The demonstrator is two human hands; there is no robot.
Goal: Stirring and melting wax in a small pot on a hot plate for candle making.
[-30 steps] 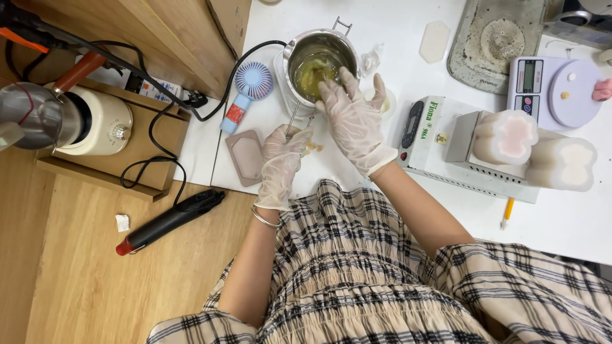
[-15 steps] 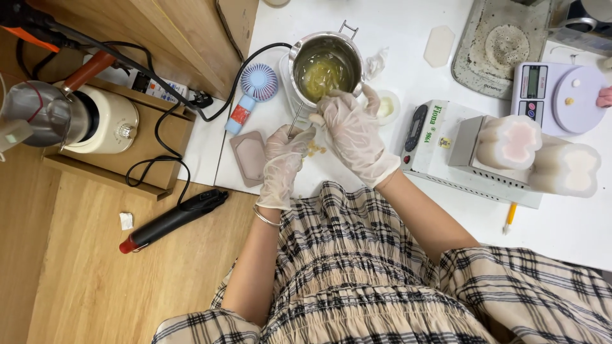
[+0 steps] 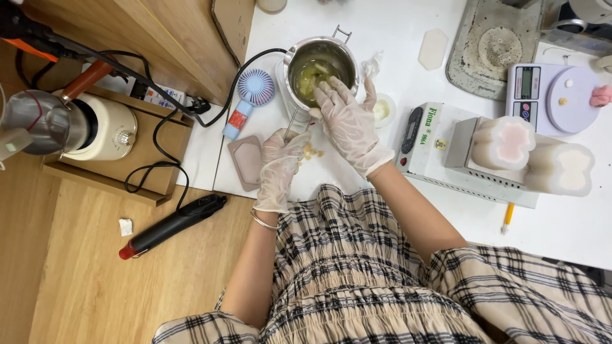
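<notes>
Head view: I see my gloved right hand point(image 3: 349, 124), fingers spread, resting on the rim of a steel melting pot point(image 3: 320, 64) on the white table point(image 3: 408, 25), yellowish wax inside. My gloved left hand point(image 3: 280, 165) is closed on a thin metal tool point(image 3: 291, 125) beside the pot. I judge the pot rigid, possibly hot and slippery to gloves; the wire handle point(image 3: 342, 32) at its far rim offers the safest grip.
</notes>
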